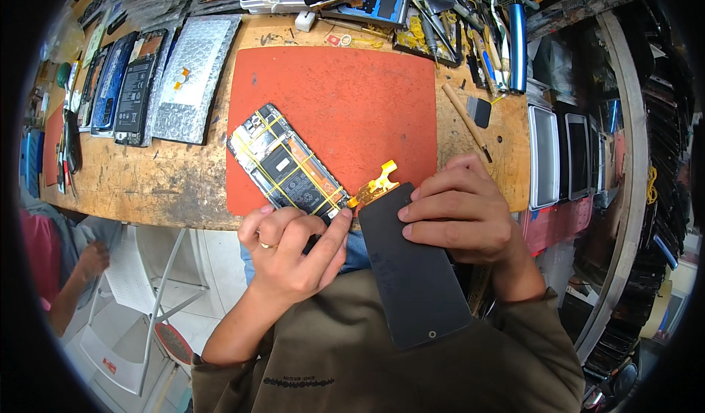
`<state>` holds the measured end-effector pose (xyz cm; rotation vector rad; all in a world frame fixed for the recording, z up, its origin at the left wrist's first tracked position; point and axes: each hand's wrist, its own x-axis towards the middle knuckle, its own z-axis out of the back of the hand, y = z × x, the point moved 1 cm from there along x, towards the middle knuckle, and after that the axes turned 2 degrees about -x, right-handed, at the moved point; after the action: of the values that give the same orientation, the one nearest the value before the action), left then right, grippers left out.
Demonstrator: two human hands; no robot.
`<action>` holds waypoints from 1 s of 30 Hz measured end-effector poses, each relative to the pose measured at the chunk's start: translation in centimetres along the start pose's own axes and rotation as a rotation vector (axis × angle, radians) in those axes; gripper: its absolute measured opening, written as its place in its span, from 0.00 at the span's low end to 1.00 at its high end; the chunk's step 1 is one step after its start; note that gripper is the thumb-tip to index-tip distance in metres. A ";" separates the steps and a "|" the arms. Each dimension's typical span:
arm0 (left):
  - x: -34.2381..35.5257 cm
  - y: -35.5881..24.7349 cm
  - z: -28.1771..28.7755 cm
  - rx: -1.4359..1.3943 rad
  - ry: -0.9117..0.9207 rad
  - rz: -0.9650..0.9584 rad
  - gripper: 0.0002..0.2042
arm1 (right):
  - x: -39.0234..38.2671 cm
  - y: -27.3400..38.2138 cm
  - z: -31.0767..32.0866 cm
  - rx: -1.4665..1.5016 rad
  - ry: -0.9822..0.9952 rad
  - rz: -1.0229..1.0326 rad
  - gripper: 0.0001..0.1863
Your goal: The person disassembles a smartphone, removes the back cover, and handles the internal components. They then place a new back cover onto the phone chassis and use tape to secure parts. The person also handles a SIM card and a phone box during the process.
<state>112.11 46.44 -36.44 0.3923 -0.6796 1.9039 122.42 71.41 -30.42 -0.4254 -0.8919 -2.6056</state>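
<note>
An opened phone (288, 162), its battery and boards bare and yellow rubber bands stretched around it, lies slanted on the red mat (345, 97). My left hand (297, 248), a ring on one finger, grips the phone's near end, with a fingertip against the corner by an orange flex cable (376, 185). Between thumb and fingers, my right hand (463, 211) holds a dark phone screen panel (411, 266) by its upper right edge. The panel hangs tilted past the table's front edge. The flex cable spans the gap between the panel's top and the phone's corner.
Several phones (134, 90) and a bubble-wrap pouch (192, 75) lie at left. A wooden-handled tool (466, 121) rests right of the mat. Behind stand a tool tray (429, 34) and a blue cylinder (518, 49). Another person's hand (93, 259) shows at lower left, beside a folding chair (158, 303).
</note>
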 end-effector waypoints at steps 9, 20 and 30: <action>0.3 -0.1 -0.2 0.039 0.043 -0.035 0.15 | 0.6 0.1 0.4 -0.019 0.028 0.004 0.11; 0.8 -0.2 -0.2 -0.045 0.087 0.044 0.15 | 1.4 0.4 0.7 -0.006 0.043 -0.009 0.10; 0.7 0.8 0.3 -0.194 0.027 0.039 0.12 | 1.8 0.2 0.5 -0.015 0.026 0.004 0.09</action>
<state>111.09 46.52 -35.99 0.2311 -0.8510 1.8566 120.98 71.18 -29.20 -0.3964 -0.8630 -2.6096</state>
